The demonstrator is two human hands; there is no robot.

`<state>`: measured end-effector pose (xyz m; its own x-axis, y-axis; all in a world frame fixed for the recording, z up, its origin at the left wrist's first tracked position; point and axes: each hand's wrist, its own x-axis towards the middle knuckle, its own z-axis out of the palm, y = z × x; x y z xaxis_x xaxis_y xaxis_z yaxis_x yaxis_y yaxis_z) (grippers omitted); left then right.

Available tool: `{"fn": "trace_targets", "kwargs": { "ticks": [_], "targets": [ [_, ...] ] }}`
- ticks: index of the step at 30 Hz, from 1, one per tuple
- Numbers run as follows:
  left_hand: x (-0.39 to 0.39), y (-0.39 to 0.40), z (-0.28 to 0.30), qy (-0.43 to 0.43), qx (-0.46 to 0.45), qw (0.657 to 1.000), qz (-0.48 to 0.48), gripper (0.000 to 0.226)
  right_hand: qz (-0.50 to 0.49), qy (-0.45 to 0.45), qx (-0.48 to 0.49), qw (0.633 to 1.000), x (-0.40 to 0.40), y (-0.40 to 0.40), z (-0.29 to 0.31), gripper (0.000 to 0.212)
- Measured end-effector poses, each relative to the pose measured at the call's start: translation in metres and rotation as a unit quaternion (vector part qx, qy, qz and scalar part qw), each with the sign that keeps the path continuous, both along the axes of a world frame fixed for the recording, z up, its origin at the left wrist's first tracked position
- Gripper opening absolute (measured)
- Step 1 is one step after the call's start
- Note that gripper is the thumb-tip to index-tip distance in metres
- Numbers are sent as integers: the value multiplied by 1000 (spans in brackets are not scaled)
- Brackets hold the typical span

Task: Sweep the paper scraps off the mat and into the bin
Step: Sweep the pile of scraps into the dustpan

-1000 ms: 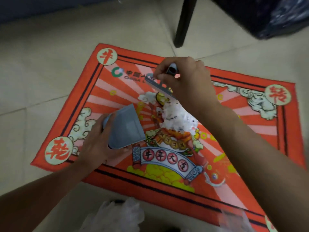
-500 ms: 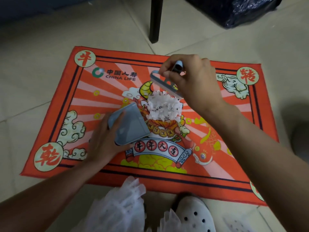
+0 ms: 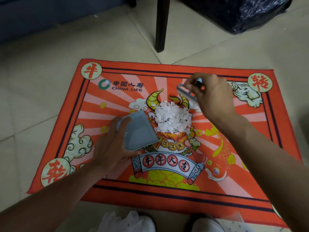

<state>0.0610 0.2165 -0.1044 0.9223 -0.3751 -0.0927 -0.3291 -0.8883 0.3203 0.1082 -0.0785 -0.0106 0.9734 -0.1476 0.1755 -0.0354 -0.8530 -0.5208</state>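
Scraps (image 3: pixel 172 118) heaped; brush (image 3: pixel 186 94) half-hidden.

One mat (image 3: pixel 260 124) lies on the floor; one heap of paper scraps (image 3: pixel 172 118) sits near its middle, the single pieces too many and too small to count; two hands are in view, the left hand (image 3: pixel 113 148) and the right hand (image 3: pixel 214 96); one grey dustpan (image 3: pixel 140 131) is at the left of the heap; one small brush (image 3: pixel 185 92) is at its far right; one dark furniture leg (image 3: pixel 161 24) stands far; two white shoes (image 3: pixel 145 223) show at the near edge; one dark plastic bag (image 3: pixel 242 12) is at the far right.
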Motion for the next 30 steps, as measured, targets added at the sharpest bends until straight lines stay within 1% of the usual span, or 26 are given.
{"fn": "trace_targets", "kwargs": {
  "ticks": [4,7,10,16,21,24,26,30],
  "targets": [
    [7,-9,4,11,-8,1000,8,111,-24,34,40,998,-5,-9,-20,19],
    [12,-12,8,11,11,1000,2,110,-34,33,56,997,-8,-15,-29,21],
    [16,-15,11,20,22,1000,2,111,-28,38,48,998,-7,-18,-30,19],
    [15,-27,7,29,-12,999,-7,115,-3,59,29,998,-10,-16,-30,18],
    [17,-36,6,26,-17,999,-11,124,11,63,15,998,-13,-3,-32,21],
    [18,-38,8,25,-3,1000,-15,142,24,61,11,998,-15,6,-31,23],
    [18,-39,10,24,1,999,-24,149,30,63,10,997,-15,12,-29,23],
    [18,-41,11,37,-4,999,-26,152,36,66,7,997,-15,23,-27,23]
  ]
}}
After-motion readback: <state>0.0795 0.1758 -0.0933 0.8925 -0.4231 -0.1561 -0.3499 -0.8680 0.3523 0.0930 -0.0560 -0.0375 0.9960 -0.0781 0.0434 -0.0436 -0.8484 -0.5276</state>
